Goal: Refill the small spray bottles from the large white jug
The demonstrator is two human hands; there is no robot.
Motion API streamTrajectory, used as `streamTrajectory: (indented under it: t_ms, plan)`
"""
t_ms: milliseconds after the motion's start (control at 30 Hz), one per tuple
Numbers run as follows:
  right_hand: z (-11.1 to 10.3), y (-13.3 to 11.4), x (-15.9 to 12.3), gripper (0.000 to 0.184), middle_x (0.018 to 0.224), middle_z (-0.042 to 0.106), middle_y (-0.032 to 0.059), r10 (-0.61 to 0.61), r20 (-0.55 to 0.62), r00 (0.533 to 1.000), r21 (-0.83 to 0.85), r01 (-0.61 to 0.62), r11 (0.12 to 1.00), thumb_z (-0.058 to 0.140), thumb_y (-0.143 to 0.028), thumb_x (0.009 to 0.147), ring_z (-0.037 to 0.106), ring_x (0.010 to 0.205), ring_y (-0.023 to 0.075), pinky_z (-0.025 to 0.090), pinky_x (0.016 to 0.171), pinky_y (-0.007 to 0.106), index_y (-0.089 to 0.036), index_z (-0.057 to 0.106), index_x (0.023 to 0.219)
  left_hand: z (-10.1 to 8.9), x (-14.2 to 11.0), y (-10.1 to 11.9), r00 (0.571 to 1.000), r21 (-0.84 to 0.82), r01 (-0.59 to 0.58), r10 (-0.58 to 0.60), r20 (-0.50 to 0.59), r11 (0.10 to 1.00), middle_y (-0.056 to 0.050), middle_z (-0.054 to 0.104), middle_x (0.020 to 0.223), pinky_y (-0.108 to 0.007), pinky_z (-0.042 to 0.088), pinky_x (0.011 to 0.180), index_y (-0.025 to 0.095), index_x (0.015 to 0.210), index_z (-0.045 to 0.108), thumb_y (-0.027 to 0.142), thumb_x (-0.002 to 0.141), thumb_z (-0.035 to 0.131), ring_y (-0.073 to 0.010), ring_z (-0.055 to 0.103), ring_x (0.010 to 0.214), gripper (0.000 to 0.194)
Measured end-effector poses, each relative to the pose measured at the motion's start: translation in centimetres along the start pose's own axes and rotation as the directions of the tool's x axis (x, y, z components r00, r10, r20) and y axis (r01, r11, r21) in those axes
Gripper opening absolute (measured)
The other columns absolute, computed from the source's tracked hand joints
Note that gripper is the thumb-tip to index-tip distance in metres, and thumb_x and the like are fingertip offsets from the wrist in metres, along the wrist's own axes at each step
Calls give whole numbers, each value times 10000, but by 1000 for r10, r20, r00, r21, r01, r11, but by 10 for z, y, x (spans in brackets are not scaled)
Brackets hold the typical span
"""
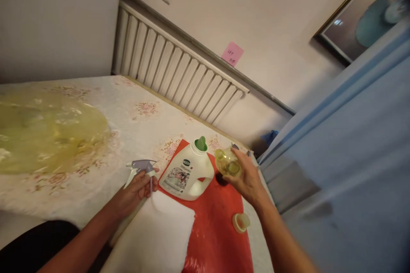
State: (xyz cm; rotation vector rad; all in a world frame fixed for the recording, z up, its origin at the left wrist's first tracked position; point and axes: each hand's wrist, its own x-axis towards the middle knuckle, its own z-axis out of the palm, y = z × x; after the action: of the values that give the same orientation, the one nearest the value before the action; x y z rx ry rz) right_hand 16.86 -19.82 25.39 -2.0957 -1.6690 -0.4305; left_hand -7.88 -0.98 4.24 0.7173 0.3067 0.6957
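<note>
My left hand [136, 191] is closed around a purple and white spray trigger head [141, 167] with its thin tube hanging down, held just above the flowered bedspread. My right hand [245, 178] grips a small clear yellowish bottle [226, 161], tilted over a red plastic sheet [218, 230]. Between the hands a white detergent jug [187, 173] with a green spout lies on its side on the red sheet. A small yellowish cap [241, 222] rests on the sheet near my right wrist.
A folded white cloth [160, 239] lies on the bed beside the red sheet. A yellow translucent inflated thing [48, 130] fills the left of the bed. A white radiator [176, 72] and a pink note [232, 53] are on the wall. Blue fabric [346, 158] hangs right.
</note>
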Motion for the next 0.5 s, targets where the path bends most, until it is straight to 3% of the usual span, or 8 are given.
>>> streamTrajectory:
  t_ms: [133,267,400,500]
  plan:
    - [34,3,-63,771,1355,608,135,16,-5,1000,184,-15,983,752,-167,694,584,1239,317,485,1042,530,-216,475,1412,42,-17,14,997,5,-73,73,-29,997,-3,667,759,-203,421,547,172,1117,626,357,799,783,-114,603,647,399]
    - [63,-7,-113,713,1324,636,121,102,41,994,253,-109,961,755,-170,697,612,1217,336,508,1020,562,-233,518,1366,84,-28,33,989,42,-146,145,26,988,-9,679,769,-215,416,536,173,1117,632,337,801,780,-127,611,649,386]
    - [72,-22,-140,541,1230,679,106,160,23,987,284,-160,945,732,-206,762,654,1142,319,549,978,528,-234,580,1280,114,-35,45,981,79,-173,165,97,982,-7,677,772,-225,417,541,179,1132,639,329,800,785,-137,620,659,392]
    - [71,-30,-152,537,1229,678,96,161,24,987,286,-161,945,733,-182,752,648,1157,312,549,993,509,-253,591,1264,132,-39,45,980,96,-150,135,145,984,-7,674,784,-225,425,551,189,1143,645,334,802,786,-135,620,669,397]
